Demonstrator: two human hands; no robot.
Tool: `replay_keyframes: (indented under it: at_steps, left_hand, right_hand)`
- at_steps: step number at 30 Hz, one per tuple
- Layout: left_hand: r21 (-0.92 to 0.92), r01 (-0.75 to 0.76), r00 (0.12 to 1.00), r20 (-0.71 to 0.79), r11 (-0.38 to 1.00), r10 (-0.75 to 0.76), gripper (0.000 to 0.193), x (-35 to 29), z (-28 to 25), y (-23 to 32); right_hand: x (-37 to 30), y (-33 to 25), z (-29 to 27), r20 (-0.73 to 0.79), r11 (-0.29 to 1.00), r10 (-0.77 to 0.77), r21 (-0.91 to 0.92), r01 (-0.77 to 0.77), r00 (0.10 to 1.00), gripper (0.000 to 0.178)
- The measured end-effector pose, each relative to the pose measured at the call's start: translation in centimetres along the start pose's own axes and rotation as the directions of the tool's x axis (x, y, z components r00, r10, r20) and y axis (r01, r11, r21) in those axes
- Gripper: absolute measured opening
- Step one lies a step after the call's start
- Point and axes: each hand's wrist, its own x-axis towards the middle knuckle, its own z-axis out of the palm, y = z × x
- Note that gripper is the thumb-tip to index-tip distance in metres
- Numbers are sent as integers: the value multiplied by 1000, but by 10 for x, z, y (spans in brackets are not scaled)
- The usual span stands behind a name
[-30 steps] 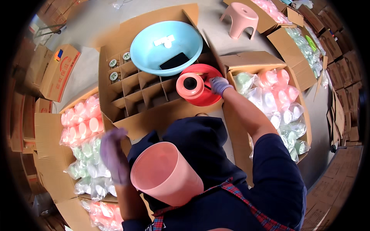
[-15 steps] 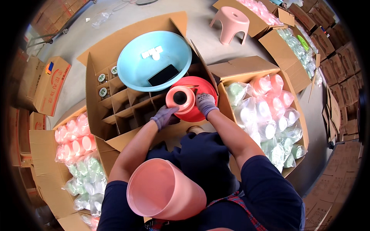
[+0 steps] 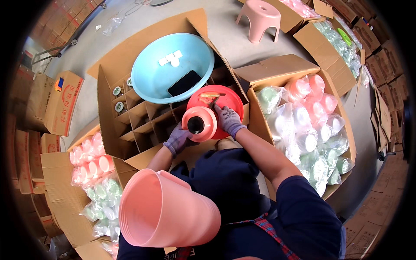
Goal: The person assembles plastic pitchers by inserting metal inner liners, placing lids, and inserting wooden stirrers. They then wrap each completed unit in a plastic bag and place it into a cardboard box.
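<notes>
In my gloved left hand (image 3: 177, 139) is a round pink part (image 3: 210, 117) with a raised neck and a black centre; my fingers grip its left side. My gloved right hand (image 3: 229, 118) is closed at the part's right side, its fingertips by a thin dark piece that I cannot make out. Just beyond them is a red basin (image 3: 234, 100), holding an orange-and-dark tool (image 3: 210, 94) of unclear kind. A large pink jug-shaped shell (image 3: 182, 212), handle on its side, lies on my lap with its wide open end toward the lower left.
A light-blue basin (image 3: 147, 73) with a dark phone and small white pieces rests on a divided carton (image 3: 104, 112). Cartons of bagged pink, white and green parts stand left (image 3: 56, 182) and right (image 3: 260, 125). A pink stool (image 3: 258, 21) stands beyond.
Both hands and the round pink part have shifted slightly left and nearer me, uncovering the tool in the red basin. The pink shell has moved left, and its handle now shows.
</notes>
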Motion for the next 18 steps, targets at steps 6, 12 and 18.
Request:
replay_keyframes:
  at_steps: [6,12,18]
  left_hand:
    - [393,-271,960,173,879,219,99,10,-7,-9]
    - [394,-118,992,83,911,92,97,4,-3,-5]
    - [415,-250,960,227,875,167,88,8,-6,-3]
  right_hand:
    - [15,-12,-1,17,992,90,-86,-89,996,33]
    - [42,-8,1,88,995,29,-93,-21,996,36]
    - [51,-12,-9,124,996,21,-93,-9,992,39]
